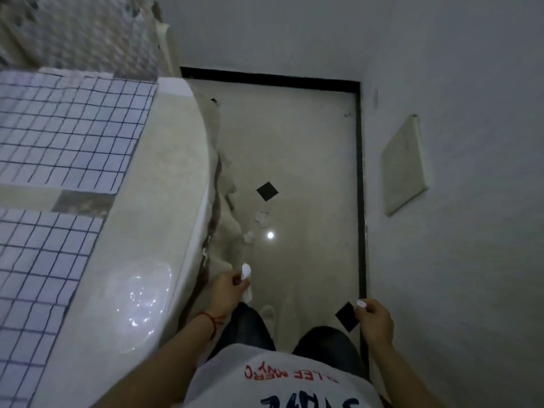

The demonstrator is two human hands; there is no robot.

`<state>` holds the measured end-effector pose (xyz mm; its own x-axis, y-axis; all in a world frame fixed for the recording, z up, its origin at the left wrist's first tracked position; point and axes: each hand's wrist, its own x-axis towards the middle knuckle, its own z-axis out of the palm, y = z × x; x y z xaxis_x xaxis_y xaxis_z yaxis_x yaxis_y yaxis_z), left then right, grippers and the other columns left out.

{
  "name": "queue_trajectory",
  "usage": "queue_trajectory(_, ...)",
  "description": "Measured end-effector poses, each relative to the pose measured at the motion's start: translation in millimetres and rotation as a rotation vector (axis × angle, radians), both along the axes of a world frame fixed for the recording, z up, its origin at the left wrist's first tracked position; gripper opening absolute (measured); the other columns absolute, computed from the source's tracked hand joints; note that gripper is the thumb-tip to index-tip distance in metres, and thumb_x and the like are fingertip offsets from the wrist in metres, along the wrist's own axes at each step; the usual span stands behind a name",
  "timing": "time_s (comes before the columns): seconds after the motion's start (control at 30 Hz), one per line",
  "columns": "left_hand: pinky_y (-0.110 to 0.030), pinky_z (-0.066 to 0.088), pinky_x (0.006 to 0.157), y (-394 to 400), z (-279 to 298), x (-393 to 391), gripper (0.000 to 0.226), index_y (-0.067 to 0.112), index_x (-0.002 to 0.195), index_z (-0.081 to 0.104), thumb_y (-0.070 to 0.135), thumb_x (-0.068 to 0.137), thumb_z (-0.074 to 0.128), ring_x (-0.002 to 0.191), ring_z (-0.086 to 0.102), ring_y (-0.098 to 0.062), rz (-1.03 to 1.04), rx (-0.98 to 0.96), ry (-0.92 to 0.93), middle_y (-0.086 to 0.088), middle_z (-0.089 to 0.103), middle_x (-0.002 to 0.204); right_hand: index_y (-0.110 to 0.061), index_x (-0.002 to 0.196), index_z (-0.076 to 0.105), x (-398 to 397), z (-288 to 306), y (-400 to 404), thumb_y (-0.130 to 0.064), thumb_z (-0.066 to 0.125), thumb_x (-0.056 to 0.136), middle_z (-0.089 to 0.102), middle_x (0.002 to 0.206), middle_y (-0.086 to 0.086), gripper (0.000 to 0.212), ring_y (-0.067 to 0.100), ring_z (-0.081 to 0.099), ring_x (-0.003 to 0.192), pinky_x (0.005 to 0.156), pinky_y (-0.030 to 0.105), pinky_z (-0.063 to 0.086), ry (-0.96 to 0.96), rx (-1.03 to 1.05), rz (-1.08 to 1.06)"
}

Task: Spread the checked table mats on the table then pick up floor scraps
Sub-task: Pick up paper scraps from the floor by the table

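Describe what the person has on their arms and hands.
Both forearms are bare, with no sleeves reaching them and no gloves. The left hand has a thin red thread bracelet tied around the wrist, with loose ends. The right hand shows no bracelet, watch or ring. The fingers are uncovered.

shirt (282,375) | red print, upside down: "LEE MERC" (partly legible) | blue letters below: unreadable

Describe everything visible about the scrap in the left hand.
The scrap is a crumpled piece of white paper or tissue, pinched in the fingertips of the left hand. One wad sticks up above the fingers and another part shows below them. It is held above the floor, beside the table edge, touching only that hand.
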<state>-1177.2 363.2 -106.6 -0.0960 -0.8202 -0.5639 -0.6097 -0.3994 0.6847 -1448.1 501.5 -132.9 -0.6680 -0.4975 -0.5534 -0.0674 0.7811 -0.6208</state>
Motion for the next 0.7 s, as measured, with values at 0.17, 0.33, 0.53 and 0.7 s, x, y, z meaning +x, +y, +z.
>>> queue_trajectory(0.17,-0.027,0.036,0.057,-110.5,6.6,-46.4,0.032,0.010,0.060,0.044,0.017,0.087,0.059,0.057,0.045,-0.015,-0.071,-0.046,0.013,-0.006,0.047,0.060,-0.005,0.084,0.062,-20.6,4.0,-57.3,-0.009,0.056,0.089,0.060,0.077,0.011,0.009,0.024,0.053,0.071,0.057,0.021,0.038,-0.008,-0.025,-0.048)
queue_trajectory(0.33,-0.023,0.034,0.055,-199.7,-7.4,-86.4,0.027,0.006,0.063,0.049,0.016,0.086,0.061,0.057,0.045,-0.014,-0.034,-0.083,-0.006,-0.006,0.049,0.060,0.008,0.076,0.061,-67.3,-12.3,-120.9,-0.010,0.057,0.088,0.056,0.067,0.012,0.022,0.022,0.048,0.062,0.055,0.024,0.032,-0.017,0.048,-0.101)
queue_trajectory(0.53,-0.026,0.033,0.054,-276.7,-16.6,-112.7,0.036,0.012,0.056,0.039,0.014,0.087,0.060,0.055,0.042,-0.018,0.098,-0.026,-0.102,-0.006,0.043,0.056,0.009,0.082,0.062,-148.1,-4.1,-254.4,-0.007,0.055,0.088,0.058,0.073,0.013,0.018,0.021,0.049,0.067,0.056,0.019,0.033,-0.011,0.012,0.028)
queue_trajectory(0.7,-0.031,0.037,0.060,-328.8,-17.9,-129.7,0.035,0.008,0.057,0.040,0.011,0.086,0.060,0.063,0.045,-0.020,0.182,0.007,-0.111,-0.011,0.046,0.060,-0.003,0.079,0.063,-201.4,13.9,-384.0,-0.010,0.057,0.087,0.060,0.076,0.014,0.012,0.024,0.054,0.075,0.057,0.025,0.036,0.031,-0.070,0.113)
